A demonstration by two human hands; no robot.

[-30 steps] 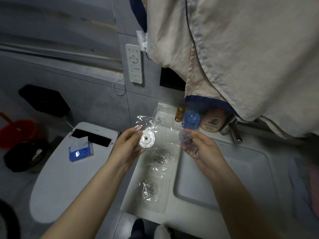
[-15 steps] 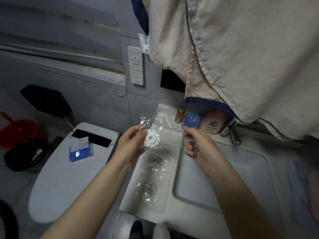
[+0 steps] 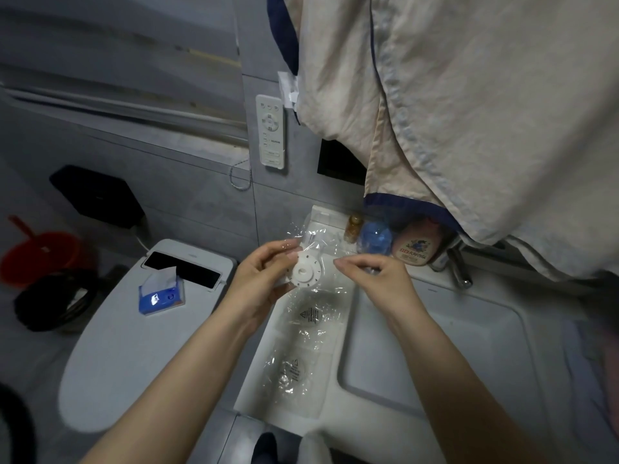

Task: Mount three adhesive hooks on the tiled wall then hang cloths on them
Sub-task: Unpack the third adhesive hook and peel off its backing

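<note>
While left hand [image 3: 264, 276] holds white hook disc [image 3: 304, 270], right hand [image 3: 378, 272] pinches film.

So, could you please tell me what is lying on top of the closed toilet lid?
A blue tissue pack with a white tissue sticking out rests on the toilet lid. Whatever is under the pack is hidden.

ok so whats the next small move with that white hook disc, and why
Probably peel the clear film off the white disc. The left hand grips the disc, and the right hand pinches something clear beside it, likely the film. The tiled wall shows no mounted hooks yet.
</note>
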